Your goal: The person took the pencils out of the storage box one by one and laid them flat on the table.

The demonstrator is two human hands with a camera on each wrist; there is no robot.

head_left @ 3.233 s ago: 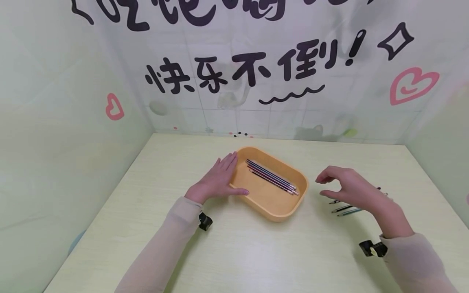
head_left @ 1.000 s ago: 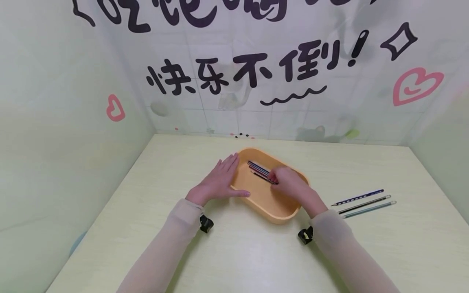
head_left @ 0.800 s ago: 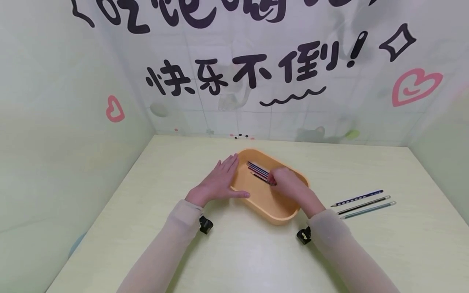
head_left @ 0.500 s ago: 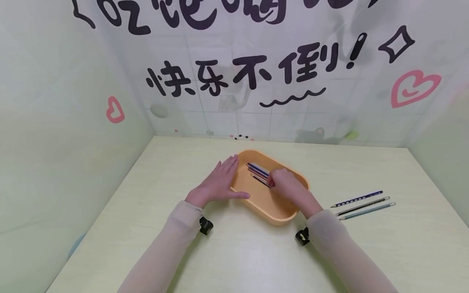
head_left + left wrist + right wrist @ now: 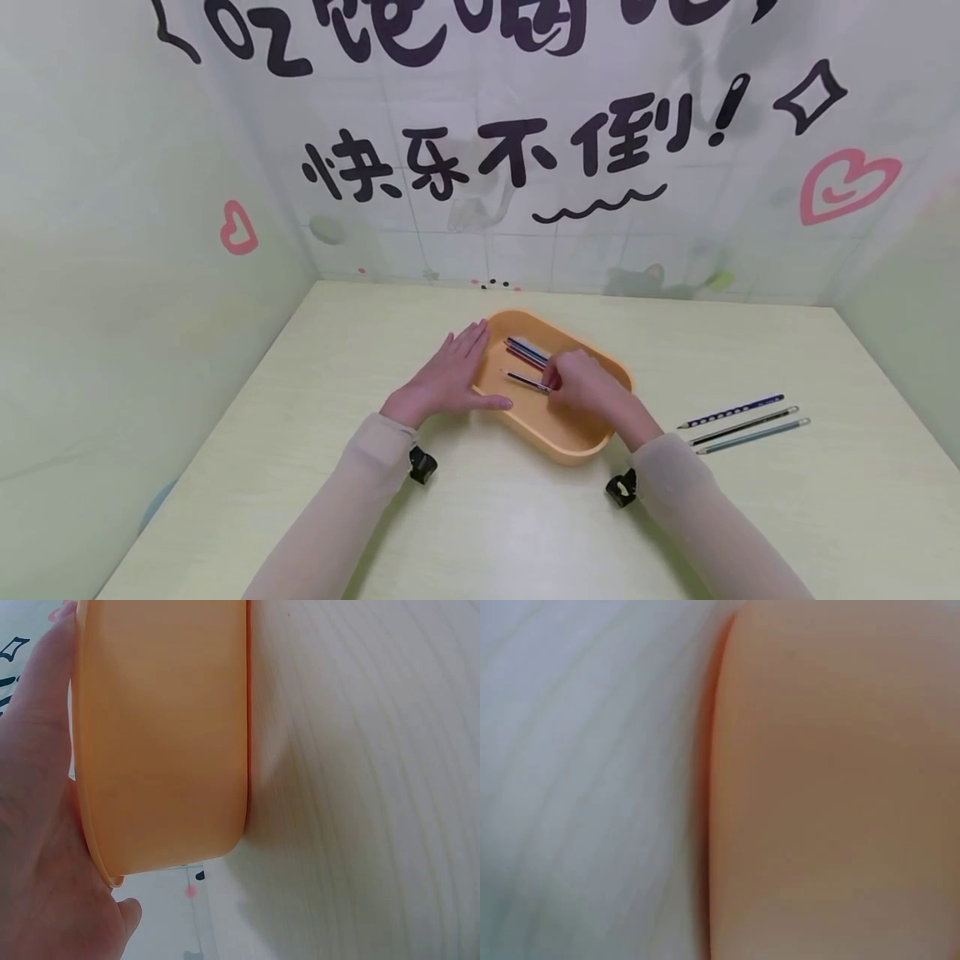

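An orange plastic tray [image 5: 551, 448] sits on the table, slanted in the head view. My left hand [image 5: 442, 375] rests on its left end, fingers straight along the rim and thumb across the near edge. In the left wrist view that hand [image 5: 37, 810] lies along the rim of the tray [image 5: 165, 735]. Inside the tray, my right hand [image 5: 587, 385] pinches a dark pencil [image 5: 527, 382], set apart from the bundle of pencils [image 5: 528, 353] just behind it. The hand hides the right ends of all these pencils. Only the tray's outer wall [image 5: 832, 780] fills the right wrist view.
To the right of the tray, three pencils lie side by side on the table [image 5: 487, 517]: a dark blue one with white dots [image 5: 731, 412], a black one [image 5: 746, 426] and a grey-blue one [image 5: 753, 437]. A printed sheet [image 5: 420, 242] hangs behind.
My right hand has gone from above the pencils on the table into the tray. The dark pencil has shifted toward the near side, away from the bundle. My left hand has stayed put.
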